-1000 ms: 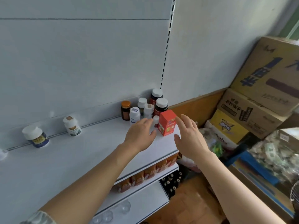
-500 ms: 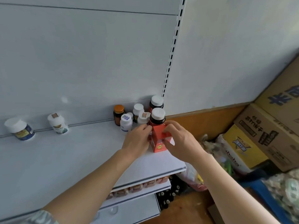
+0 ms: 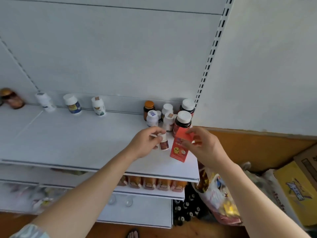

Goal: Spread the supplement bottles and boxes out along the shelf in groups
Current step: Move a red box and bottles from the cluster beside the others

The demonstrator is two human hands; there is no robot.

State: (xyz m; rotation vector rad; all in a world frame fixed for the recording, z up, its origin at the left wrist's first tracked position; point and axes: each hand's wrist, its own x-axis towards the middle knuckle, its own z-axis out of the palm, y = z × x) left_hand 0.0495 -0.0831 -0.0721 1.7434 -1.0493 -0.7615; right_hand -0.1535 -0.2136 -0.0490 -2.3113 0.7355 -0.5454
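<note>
**Box and small bottle lifted out of the cluster**

The red box is now gripped by the right hand and tilted at the right end of the shelf, where half a second ago it was held upright by both hands. A small white-capped bottle has been taken up by the left hand. Two items are thus judged ready for regrouping. The clustered bottles remain behind. Smiling faces are seen on the box; its lettering cannot be read.

Soft, even daylight fills my view, with faint shadows and no glare; lines bow at the edges, and the lower shelves at eight o'clock smear.
</note>
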